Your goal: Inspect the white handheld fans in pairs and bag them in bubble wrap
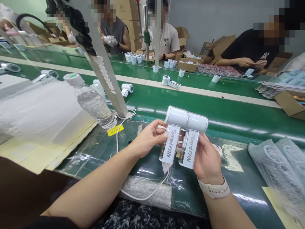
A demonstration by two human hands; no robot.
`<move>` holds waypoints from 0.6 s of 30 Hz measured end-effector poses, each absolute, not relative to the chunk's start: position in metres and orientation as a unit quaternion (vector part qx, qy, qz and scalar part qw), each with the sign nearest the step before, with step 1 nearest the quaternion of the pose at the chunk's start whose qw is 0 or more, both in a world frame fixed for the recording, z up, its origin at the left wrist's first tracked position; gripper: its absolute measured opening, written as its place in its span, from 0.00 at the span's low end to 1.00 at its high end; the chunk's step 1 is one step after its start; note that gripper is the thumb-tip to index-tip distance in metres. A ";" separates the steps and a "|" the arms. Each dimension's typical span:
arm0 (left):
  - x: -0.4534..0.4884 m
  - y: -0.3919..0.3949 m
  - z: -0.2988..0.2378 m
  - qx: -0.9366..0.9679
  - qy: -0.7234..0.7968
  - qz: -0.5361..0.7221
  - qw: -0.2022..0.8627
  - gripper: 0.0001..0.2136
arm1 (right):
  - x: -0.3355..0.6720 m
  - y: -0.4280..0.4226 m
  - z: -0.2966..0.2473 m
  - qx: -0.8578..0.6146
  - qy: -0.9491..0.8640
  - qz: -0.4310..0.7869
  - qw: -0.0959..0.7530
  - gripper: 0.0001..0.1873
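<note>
Two white handheld fans stand side by side in my hands, their round heads end to end and "Speed FAN" lettering on both handles. My left hand (152,138) is closed around the left handheld fan (169,143), thumb on its handle's edge. Around the right handheld fan (190,148) my right hand (207,156) is wrapped from the right side, its fingers partly hidden behind the handle. A white cable (152,195) loops below the left fan, over a strip of bubble wrap (152,187) at the bench edge.
A water bottle (94,101) stands beside a slanted metal post (105,73) on the left. Bubble-wrapped packs (276,168) lie at right. Beyond, a green conveyor (214,109) carries another fan (170,82) and white cups of parts; several people sit across it.
</note>
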State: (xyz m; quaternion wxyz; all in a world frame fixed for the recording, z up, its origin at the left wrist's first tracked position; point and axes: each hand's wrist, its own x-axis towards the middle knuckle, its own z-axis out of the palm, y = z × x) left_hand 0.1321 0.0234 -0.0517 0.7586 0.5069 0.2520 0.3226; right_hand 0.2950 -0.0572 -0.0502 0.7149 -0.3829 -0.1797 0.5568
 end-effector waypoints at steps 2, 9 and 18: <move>0.132 0.024 -0.052 0.514 0.252 0.318 0.756 0.26 | 0.295 -0.058 -0.050 -0.379 -0.180 0.562 0.713 0.10; 0.129 0.023 -0.049 0.539 0.254 0.309 0.741 0.22 | 0.299 -0.059 -0.059 -0.384 -0.269 0.514 0.718 0.15; 0.125 0.024 -0.050 0.796 0.186 0.411 0.405 0.16 | 0.305 -0.070 -0.059 -0.428 -0.594 0.256 0.631 0.29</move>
